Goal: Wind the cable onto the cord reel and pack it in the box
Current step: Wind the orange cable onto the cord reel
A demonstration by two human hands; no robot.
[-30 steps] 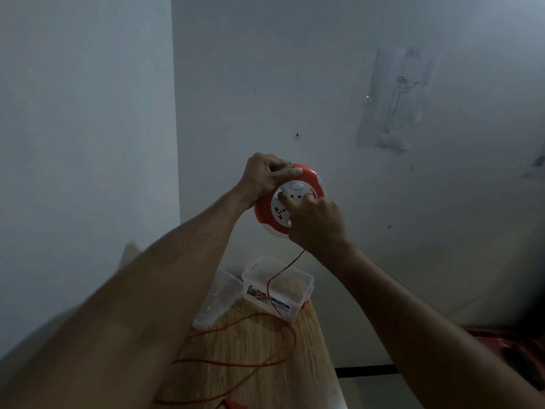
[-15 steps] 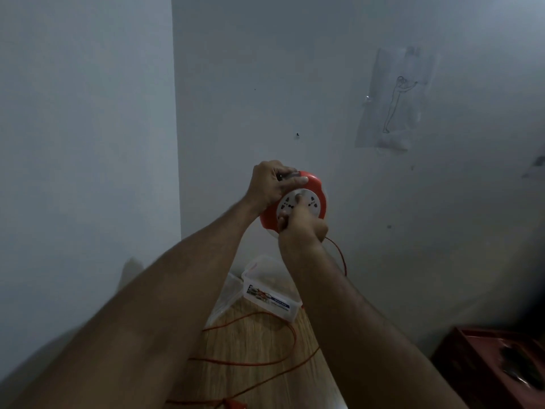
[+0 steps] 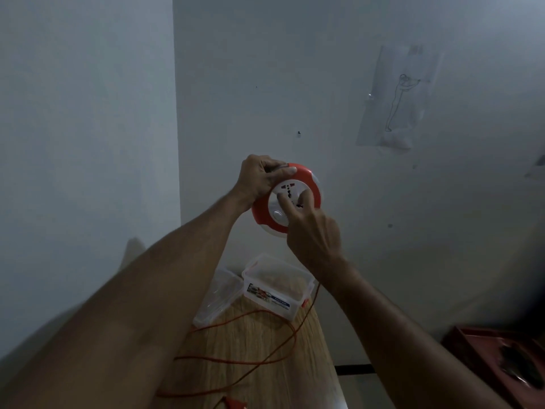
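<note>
I hold a round orange and white cord reel [image 3: 309, 180] up in front of the wall, its socket face toward me. My left hand [image 3: 259, 178] grips its upper left rim. My right hand [image 3: 312, 231] presses fingertips onto the white centre of the reel. A thin orange cable [image 3: 259, 360] drops from behind my right wrist and lies in loose loops on the wooden table [image 3: 250, 388]. An open clear plastic box [image 3: 277, 286] with a printed label stands at the table's far end.
The box's clear lid [image 3: 216, 299] lies just left of it. A small orange piece [image 3: 234, 404] lies at the table's near edge. A dark red crate [image 3: 501, 364] stands low on the right. A drawing on paper [image 3: 395, 98] hangs on the wall.
My right hand has turned around the reel's face, from curled at its lower edge to fingers spread on the white centre. The cable loops on the table have shifted.
</note>
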